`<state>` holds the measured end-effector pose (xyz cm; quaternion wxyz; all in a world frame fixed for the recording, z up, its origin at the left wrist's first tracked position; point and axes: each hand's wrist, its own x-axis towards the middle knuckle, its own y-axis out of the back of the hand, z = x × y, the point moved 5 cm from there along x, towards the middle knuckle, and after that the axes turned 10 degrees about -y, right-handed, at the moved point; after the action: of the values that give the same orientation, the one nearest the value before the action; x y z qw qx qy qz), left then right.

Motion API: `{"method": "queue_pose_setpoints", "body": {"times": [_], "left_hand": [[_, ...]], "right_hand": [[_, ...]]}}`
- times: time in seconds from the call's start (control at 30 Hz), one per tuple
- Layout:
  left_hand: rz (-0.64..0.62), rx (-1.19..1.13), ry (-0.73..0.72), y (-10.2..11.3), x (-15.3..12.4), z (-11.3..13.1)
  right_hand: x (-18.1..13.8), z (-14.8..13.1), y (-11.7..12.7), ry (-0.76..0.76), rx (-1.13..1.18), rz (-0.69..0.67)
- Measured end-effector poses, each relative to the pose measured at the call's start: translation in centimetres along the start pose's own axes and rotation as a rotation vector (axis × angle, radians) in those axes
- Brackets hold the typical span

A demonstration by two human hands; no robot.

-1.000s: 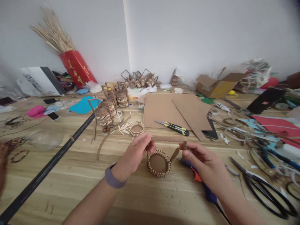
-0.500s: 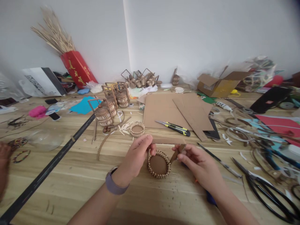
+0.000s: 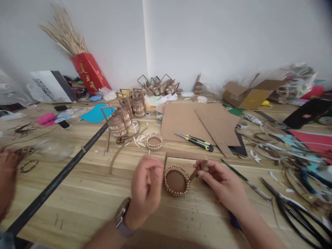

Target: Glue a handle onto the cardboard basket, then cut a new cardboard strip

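A small round basket with a brown cardboard base and a rim of pale sticks rests on the wooden table. From its side a bent brown cardboard strip rises and runs across behind it. My right hand pinches the strip's right end near the basket's rim. Just left of the basket, my left hand is curled with thumb and fingertips together, apart from the strip; whatever is between them, if anything, is hidden. Behind it stands another stick-walled ring, next to loose pale sticks.
Finished lidded baskets stand at back left. A utility knife lies on cardboard sheets. To the right are a craft-knife-like tool and black scissors. At far left is another person's hand.
My left hand has let go of the cardboard strip and pulled left, its wrist turning. The right hand keeps its pinch. The whole view has shifted slightly.
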<state>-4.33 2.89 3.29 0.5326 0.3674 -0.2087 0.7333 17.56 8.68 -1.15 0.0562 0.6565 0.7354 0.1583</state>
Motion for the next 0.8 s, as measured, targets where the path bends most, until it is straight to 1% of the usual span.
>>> {"method": "queue_pose_setpoints", "body": {"times": [0.03,0.07,0.1,0.17,0.27,0.37,0.5,0.67,0.8], "left_hand": [[-0.159,-0.011,-0.02,-1.0,-0.6,0.3],[-0.315,-0.005,0.012,-2.2,-1.4,0.2],[-0.41,-0.004,0.059,-3.3,-2.1,-0.1],[-0.485,-0.019,0.15,-5.1,-3.2,-1.1],[-0.52,-0.081,0.234,-7.5,-3.9,-2.7],[-0.512,-0.16,0.297,-8.7,-3.8,-3.7],[-0.498,-0.183,0.301,-9.0,-3.6,-4.0],[-0.494,-0.136,0.27,-9.1,-3.7,-3.9],[-0.494,-0.079,0.233,-9.1,-3.6,-3.7]], "right_hand": [[0.0,0.1,0.0,-0.002,-0.002,0.004],[0.0,0.1,0.0,-0.003,0.0,0.006],[0.0,0.2,0.0,-0.005,0.008,0.008],[-0.1,0.3,-0.1,-0.008,0.025,0.006],[-0.1,0.4,-0.2,-0.011,0.028,-0.007],[-0.1,0.4,-0.4,-0.008,0.023,-0.014],[-0.1,0.4,-0.6,-0.011,0.029,-0.004],[-0.2,0.3,-0.7,-0.026,0.02,-0.03],[-0.4,0.6,-0.6,-0.041,0.038,-0.016]]}}
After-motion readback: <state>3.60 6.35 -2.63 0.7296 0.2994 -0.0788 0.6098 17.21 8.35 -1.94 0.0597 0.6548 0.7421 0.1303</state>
